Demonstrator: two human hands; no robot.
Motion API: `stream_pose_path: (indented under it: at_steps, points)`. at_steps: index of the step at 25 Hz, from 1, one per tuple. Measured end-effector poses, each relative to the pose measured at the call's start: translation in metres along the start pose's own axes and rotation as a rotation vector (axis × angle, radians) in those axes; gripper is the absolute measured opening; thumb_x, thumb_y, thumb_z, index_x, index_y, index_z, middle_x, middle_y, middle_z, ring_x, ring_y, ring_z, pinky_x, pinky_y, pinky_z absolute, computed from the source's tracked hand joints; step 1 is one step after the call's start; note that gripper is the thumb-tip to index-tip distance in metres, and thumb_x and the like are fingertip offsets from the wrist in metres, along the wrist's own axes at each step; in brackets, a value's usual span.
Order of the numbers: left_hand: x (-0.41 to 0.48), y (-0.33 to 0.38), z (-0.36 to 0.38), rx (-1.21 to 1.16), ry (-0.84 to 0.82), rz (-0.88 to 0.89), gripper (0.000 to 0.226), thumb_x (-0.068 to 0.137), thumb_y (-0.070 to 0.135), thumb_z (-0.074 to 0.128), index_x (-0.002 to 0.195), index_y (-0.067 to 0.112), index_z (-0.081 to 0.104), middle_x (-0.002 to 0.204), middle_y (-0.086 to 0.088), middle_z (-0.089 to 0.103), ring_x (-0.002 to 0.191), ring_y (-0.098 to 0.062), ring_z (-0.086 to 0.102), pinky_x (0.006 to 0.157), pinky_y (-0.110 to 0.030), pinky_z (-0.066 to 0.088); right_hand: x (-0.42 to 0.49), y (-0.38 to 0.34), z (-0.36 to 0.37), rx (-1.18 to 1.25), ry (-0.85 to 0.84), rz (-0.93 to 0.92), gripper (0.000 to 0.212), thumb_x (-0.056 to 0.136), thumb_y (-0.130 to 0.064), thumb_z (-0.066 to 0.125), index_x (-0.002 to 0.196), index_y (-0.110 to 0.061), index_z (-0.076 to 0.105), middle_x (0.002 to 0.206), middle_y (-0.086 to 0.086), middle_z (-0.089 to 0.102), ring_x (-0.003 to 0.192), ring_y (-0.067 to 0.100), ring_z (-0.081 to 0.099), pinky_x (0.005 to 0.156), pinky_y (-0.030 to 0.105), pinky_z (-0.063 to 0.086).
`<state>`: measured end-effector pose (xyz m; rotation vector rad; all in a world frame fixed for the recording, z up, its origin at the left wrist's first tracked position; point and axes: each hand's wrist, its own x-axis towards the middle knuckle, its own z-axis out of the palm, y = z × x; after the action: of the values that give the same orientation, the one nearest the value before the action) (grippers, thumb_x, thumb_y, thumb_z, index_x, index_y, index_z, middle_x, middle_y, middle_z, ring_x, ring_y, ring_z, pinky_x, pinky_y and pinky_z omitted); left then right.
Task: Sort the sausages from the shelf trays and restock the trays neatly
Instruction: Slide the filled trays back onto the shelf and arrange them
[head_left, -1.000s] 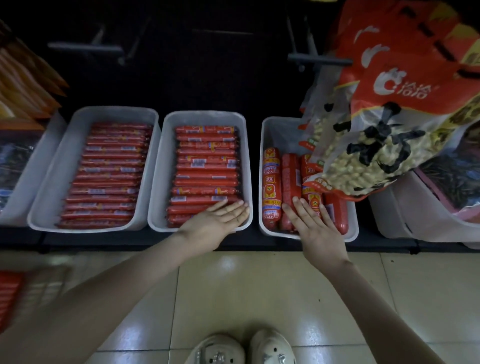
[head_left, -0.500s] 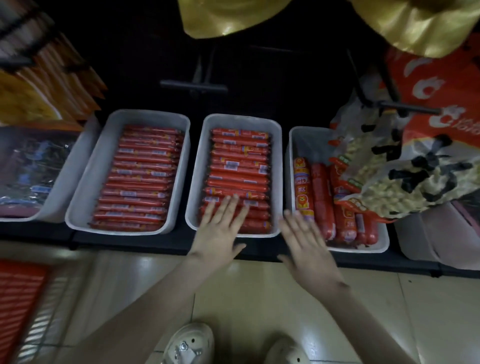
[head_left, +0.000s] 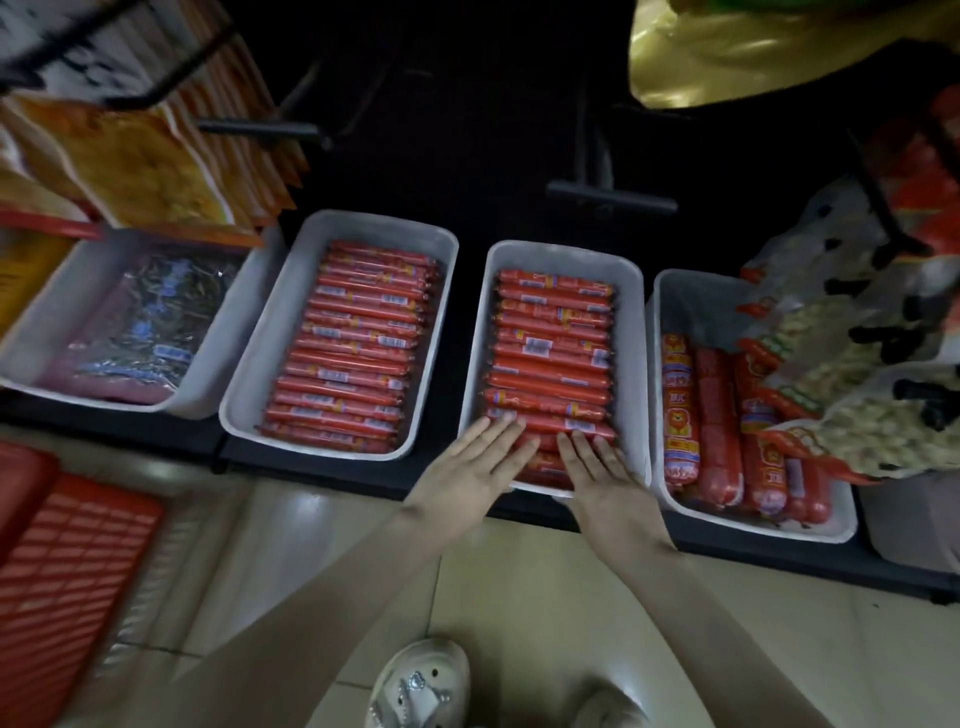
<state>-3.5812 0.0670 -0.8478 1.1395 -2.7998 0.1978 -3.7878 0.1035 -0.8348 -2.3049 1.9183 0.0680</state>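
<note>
Three white trays of red sausages stand in a row on the low shelf. The middle tray (head_left: 635, 332) holds thin sausages (head_left: 553, 358) stacked crosswise. My left hand (head_left: 470, 467) and my right hand (head_left: 602, 475) both lie flat with straight fingers on the nearest sausages at this tray's front edge. The left sausage tray (head_left: 249, 384) is filled with a neat stack of thin sausages (head_left: 353, 348). The right tray (head_left: 758, 530) holds thicker sausages (head_left: 719, 431) lying lengthwise, partly hidden under a hanging snack bag.
A fourth white tray (head_left: 47, 322) with dark packets sits at far left. An orange-red crate (head_left: 57, 577) stands on the tiled floor at lower left. Snack bags (head_left: 857, 374) hang over the right tray; display hooks (head_left: 613, 197) jut out above. My shoes (head_left: 421, 686) are below.
The view has shifted left and closer. My right hand moved from the right tray over to the middle tray; both hands now rest flat on its front sausages.
</note>
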Motion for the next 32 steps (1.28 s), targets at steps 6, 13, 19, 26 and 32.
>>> stream_pose_path:
  at_steps: [6, 13, 19, 26, 32]
  points:
    - [-0.083, -0.092, -0.015, 0.15, 0.03, -0.425, 0.128, 0.061, 0.05, 0.082, 0.153, 0.014, 0.002, 0.152, -0.017, 0.028, 0.148, -0.025, 0.003, 0.116, -0.052, 0.002, 0.04, -0.104, -0.033, 0.086, 0.111, -0.294, 0.09, 0.079, -0.029, 0.072, 0.15, -0.01, 0.019, 0.154, 0.01, 0.03, 0.144, 0.023, 0.021, 0.12, 0.04, 0.007]
    - [-0.092, -0.114, 0.003, 0.202, -0.067, -0.392, 0.11, 0.054, -0.001, 0.081, 0.145, 0.035, 0.03, 0.151, -0.011, 0.033, 0.139, -0.031, 0.027, 0.109, -0.057, 0.011, 0.076, -0.149, -0.006, -0.064, 0.007, -0.38, 0.045, 0.052, -0.027, 0.092, 0.084, -0.001, 0.075, 0.09, 0.014, 0.073, 0.101, 0.024, 0.068, 0.099, 0.039, 0.044]
    - [-0.075, -0.1, 0.004, 0.123, -0.053, -0.427, 0.112, 0.048, -0.005, 0.085, 0.14, 0.034, 0.035, 0.149, -0.015, 0.037, 0.138, -0.032, 0.028, 0.112, -0.054, 0.005, 0.076, -0.132, -0.007, -0.13, 0.019, -0.332, 0.05, 0.052, -0.019, 0.092, 0.092, 0.004, 0.073, 0.096, 0.019, 0.072, 0.102, 0.027, 0.067, 0.102, 0.038, 0.041]
    - [-0.061, -0.082, -0.002, 0.061, -0.049, -0.312, 0.084, 0.083, 0.065, 0.038, 0.152, 0.025, 0.012, 0.151, -0.017, 0.034, 0.141, -0.028, 0.029, 0.113, -0.053, 0.014, 0.042, -0.067, -0.015, 0.006, 0.069, -0.117, 0.088, 0.089, -0.056, 0.043, 0.153, -0.012, 0.002, 0.158, 0.003, 0.003, 0.147, 0.021, 0.003, 0.117, 0.038, -0.006]
    - [-0.039, -0.068, 0.015, 0.1, -0.039, -0.227, 0.065, 0.095, 0.054, 0.019, 0.151, 0.021, 0.014, 0.149, -0.019, 0.035, 0.139, -0.027, 0.032, 0.114, -0.044, 0.019, 0.044, -0.058, 0.003, 0.012, 0.074, -0.363, 0.094, 0.061, -0.016, 0.086, 0.143, -0.013, 0.041, 0.14, -0.001, 0.051, 0.128, 0.011, 0.049, 0.105, 0.03, 0.04]
